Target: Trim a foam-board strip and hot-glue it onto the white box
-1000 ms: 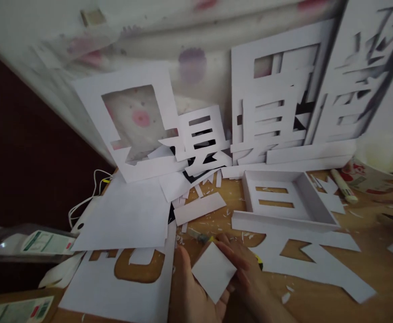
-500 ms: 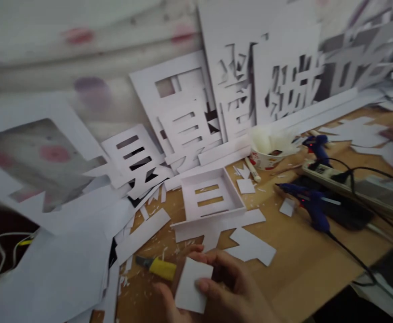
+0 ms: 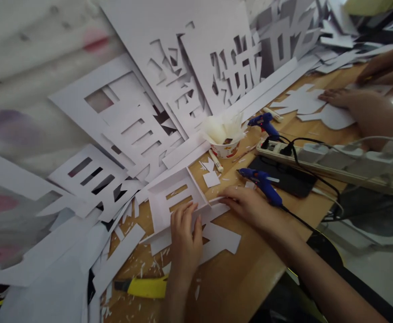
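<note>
A shallow white cardboard character (image 3: 161,208) with raised side walls and two slots lies on the table. My left hand (image 3: 187,237) is closed over its front wall, fingers on the inner side. My right hand (image 3: 246,204) pinches a small white board piece (image 3: 218,200) between thumb and fingers, at the right front corner of the character. Whether the piece touches the wall there is hard to tell. Under and before the character lie flat white cutouts (image 3: 225,237). A yellow utility knife (image 3: 145,287) rests left of my left forearm.
A blue glue gun (image 3: 261,183) lies right of my right hand, beside a black phone (image 3: 292,177) and a power strip (image 3: 317,161). Another glue gun (image 3: 263,122) and a paper cup (image 3: 225,148) stand behind. Cut white sheets (image 3: 142,130) lean on the wall. Another person's hand (image 3: 340,98) rests on cutouts.
The small white piece has moved from near my body to the character's right corner in my right hand. My left hand has reached the front wall. The view has swung right.
</note>
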A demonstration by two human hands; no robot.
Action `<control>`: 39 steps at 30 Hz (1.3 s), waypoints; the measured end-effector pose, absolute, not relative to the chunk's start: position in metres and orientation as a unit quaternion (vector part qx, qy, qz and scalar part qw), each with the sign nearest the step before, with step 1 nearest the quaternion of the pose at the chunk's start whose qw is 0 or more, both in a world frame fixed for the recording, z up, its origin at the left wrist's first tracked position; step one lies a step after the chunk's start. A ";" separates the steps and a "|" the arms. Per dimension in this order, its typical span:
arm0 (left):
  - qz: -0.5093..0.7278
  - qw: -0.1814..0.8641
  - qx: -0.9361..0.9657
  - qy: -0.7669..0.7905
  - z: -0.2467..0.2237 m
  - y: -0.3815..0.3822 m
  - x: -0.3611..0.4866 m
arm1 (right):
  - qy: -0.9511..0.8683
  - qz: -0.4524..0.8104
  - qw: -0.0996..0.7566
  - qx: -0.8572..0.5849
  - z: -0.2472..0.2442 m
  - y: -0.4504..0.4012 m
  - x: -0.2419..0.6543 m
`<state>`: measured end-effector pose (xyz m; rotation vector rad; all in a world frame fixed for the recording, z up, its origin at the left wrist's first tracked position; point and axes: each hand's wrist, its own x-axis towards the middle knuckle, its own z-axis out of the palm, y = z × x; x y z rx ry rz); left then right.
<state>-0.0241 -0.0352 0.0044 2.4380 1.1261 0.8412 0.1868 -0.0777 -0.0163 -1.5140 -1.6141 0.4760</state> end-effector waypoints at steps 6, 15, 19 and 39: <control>0.233 0.179 0.862 0.412 0.000 -0.020 -0.004 | -0.671 0.172 0.396 -0.603 -0.037 -0.071 0.188; 0.113 0.173 0.828 0.521 0.018 -0.014 0.013 | -0.697 0.171 0.404 -0.567 -0.037 -0.066 0.194; 0.075 0.182 0.805 0.559 0.024 -0.012 0.020 | -0.695 0.180 0.420 -0.555 -0.040 -0.064 0.194; 0.042 0.246 0.752 0.610 0.029 -0.007 0.028 | -0.570 0.224 0.485 -0.624 -0.045 -0.078 0.195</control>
